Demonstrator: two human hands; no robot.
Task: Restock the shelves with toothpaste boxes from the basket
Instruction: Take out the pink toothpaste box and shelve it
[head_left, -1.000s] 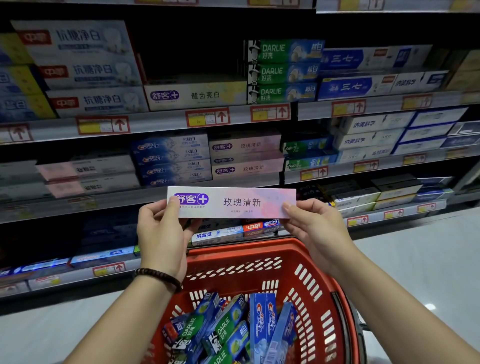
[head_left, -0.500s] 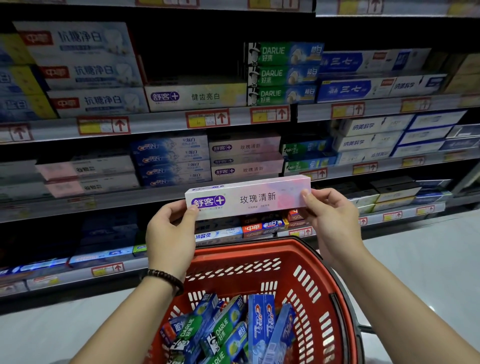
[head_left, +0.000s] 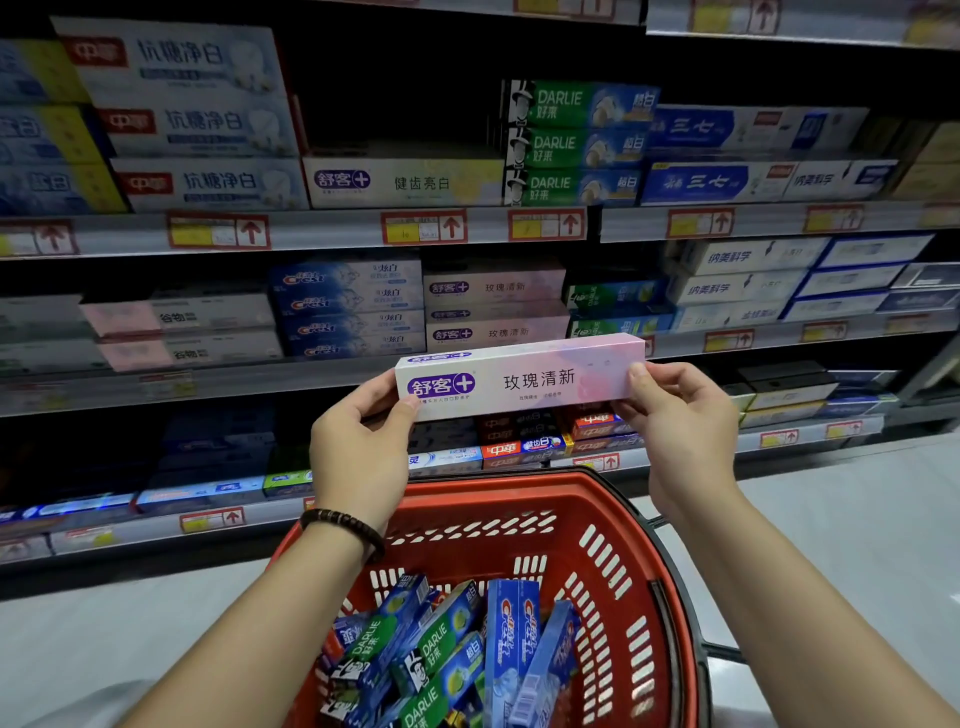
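Since 1 s ago the pink toothpaste box (head_left: 519, 379) has risen from just over the basket toward the shelves and tipped so its top face shows. The left hand (head_left: 358, 447) pinches its left end, thumb on the front face. The right hand (head_left: 680, 421) grips the right end with its fingers curled behind.

The box sits at mid-frame, above the far rim of the red basket (head_left: 519, 488) and just below the matching pink stack (head_left: 496, 309) on the middle shelf. This looks like the placing step. Next, the 2 hands need to lift it level and slide it forward onto that stack.

The Crest stack (head_left: 353, 309) flanks the slot on the left and green Darlie boxes (head_left: 613, 299) on the right, so the fit is narrow. More basket boxes (head_left: 511, 639) wait at the lower centre.
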